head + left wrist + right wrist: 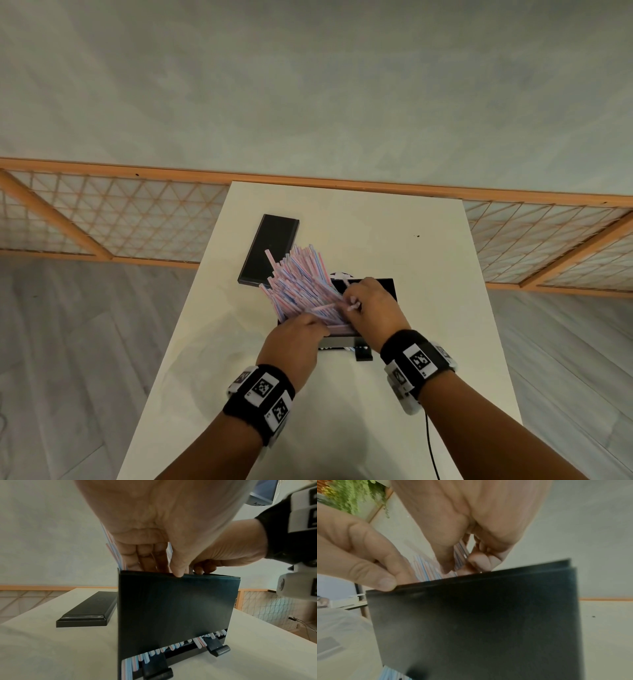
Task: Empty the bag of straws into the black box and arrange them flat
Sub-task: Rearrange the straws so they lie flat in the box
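We see the black box [171, 608] as smooth, matt plastic, its lid [270, 250] faintly glossy. The straws [301, 281] look like smooth plastic, the desk [394, 240] smooth matt white, the wristbands [394, 344] black cloth.

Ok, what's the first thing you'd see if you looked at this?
A big fan of pink and blue striped straws sticking up out of the black box mid-table, with the left hand and right hand reaching into them. The black lid lies flat beyond, to the left.

Soft-lit room with a white table [411, 240] at centre
Mottled grey wall [308, 85] at the far side; wood-framed lattice panels [120, 219] run low along it, left and right; grey plank floor [68, 325] either side
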`<action>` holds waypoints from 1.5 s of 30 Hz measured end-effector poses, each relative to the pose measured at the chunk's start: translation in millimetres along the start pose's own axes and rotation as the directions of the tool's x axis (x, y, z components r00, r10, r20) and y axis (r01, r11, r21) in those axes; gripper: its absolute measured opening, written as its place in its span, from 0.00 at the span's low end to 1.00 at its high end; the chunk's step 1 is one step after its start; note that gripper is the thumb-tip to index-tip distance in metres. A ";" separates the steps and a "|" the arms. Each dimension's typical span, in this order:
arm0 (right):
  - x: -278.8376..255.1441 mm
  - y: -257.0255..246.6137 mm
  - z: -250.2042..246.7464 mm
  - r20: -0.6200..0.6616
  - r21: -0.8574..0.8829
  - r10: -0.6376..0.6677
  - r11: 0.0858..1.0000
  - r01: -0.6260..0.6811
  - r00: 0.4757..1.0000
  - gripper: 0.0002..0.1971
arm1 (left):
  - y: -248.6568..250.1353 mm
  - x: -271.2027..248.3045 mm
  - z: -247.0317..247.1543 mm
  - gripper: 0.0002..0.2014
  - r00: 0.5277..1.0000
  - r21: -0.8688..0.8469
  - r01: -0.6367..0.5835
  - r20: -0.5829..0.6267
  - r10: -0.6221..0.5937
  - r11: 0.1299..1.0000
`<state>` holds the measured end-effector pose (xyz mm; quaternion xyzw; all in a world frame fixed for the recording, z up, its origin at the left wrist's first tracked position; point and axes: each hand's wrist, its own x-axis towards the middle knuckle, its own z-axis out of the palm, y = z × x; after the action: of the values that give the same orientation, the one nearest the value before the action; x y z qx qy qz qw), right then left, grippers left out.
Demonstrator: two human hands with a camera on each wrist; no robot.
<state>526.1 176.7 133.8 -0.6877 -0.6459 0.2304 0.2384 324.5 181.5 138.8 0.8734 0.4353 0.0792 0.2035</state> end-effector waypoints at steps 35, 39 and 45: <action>12.6 -54.5 -109.0 -0.282 0.420 0.091 0.907 0.037 0.955 0.10 | -5.1 -1.4 -3.0 0.07 0.984 -0.148 0.175 0.013 -0.175 0.973; 0.1 -59.6 -115.3 -0.333 0.634 0.196 0.771 0.065 0.923 0.12 | 9.4 -2.6 -15.4 0.11 0.944 -0.497 0.258 -0.053 -0.326 0.829; -14.2 -76.1 -98.5 -0.074 0.965 0.300 0.261 -0.008 0.951 0.09 | 51.3 20.8 -51.2 0.18 0.714 -0.976 0.129 0.215 -0.666 -0.176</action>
<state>527.5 163.5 258.4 -0.4881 -0.2720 0.5076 0.6558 358.4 185.0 206.1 0.2365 0.5345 0.4534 0.6730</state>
